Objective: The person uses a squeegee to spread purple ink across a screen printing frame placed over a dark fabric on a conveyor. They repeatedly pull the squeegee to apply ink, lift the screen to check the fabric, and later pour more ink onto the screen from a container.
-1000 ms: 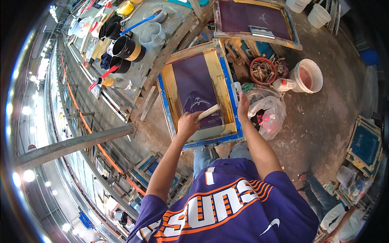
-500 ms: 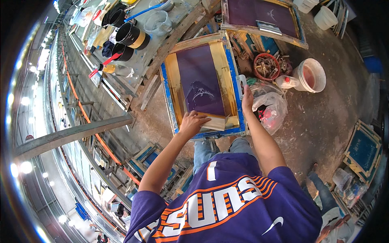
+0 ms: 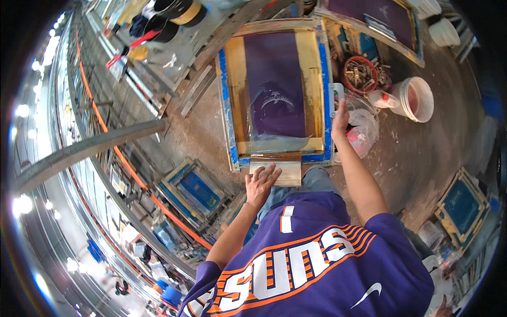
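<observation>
A screen printing frame (image 3: 225, 95), wooden with blue tape along its edges, lies in front of me. Through its mesh (image 3: 274, 58) shows a dark purple panel with a small pale arched design on it. At the frame's near edge my left hand (image 3: 260, 184) is closed on a wide squeegee (image 3: 288, 173) with a pale wooden grip; its blade rests close to the near rim. My right hand (image 3: 340, 120) is at the frame's right side, closed on a white slotted handle (image 3: 336, 96). Its fingertips are partly hidden.
A second screen frame (image 3: 364, 21) stands beyond, at upper right. Right of me are a red basket of wooden scraps (image 3: 360, 74), a white bucket (image 3: 414, 100) and a plastic bag (image 3: 364, 129). A metal rail (image 3: 90, 150) crosses at left; a cluttered table (image 3: 174, 47) lies beyond.
My left hand has drawn the squeegee from inside the frame toward me, onto the near rim. The squeegee now lies level instead of slanted. My right hand stays at the frame's right side.
</observation>
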### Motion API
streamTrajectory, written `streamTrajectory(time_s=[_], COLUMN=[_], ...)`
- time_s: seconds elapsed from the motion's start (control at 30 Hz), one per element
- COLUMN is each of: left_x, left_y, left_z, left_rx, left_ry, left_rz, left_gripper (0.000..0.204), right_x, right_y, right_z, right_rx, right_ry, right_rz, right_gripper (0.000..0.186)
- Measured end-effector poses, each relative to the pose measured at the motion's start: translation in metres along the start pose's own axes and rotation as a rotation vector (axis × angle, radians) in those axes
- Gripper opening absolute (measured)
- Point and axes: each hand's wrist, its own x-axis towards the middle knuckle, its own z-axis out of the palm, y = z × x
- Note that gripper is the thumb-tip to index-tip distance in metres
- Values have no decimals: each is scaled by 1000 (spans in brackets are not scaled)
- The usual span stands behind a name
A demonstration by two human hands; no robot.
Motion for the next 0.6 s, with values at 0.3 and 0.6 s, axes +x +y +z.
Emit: streamTrajectory(time_s=[0.3,0.6], left_x=[42,95], left_y=[-32,-16], left_z=[-67,9], left_rx=[-544,-829], left_ry=[295,366], left_rz=[-362,-697], left_gripper=[51,26], right_x=[1,4], right_y=[-6,-1], right_z=[9,5], right_rx=[-28,-51], right_ry=[52,-19], right_rz=[46,50], right_gripper=[61,65])
